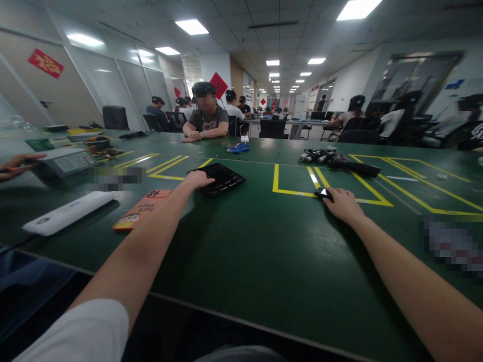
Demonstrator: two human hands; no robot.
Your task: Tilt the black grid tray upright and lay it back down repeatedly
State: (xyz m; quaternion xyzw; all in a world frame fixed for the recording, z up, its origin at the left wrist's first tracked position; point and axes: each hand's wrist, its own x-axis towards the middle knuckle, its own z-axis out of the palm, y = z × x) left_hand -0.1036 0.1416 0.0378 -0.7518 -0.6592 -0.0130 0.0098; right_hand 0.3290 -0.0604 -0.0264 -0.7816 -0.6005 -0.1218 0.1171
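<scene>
Touching left edge of black tray with left hand; cannot tell whether gripping or only resting, with underside hidden. Tray left of centre on green table, partly over yellow tape. Closed right hand around black piece, at near edge of outline to right of centre; mostly covered by fingers, too little showing to identify.

Near left, beside left forearm and partly covered by it: orange phone. Farther left, long white device. Beyond that, grey box under co-worker's hand, cut off at left edge.

Far right of tray: cables with black tube, lying over tape. Far centre, blue bundle, near folded arms of seated person across table. Clear table surface between both hands.

Hard to make out: pixelated patch between box and phone; larger one, near right, cut off at edge. Dim, small figures at far desks. Sleeve at near left, cut off by lower edge.
</scene>
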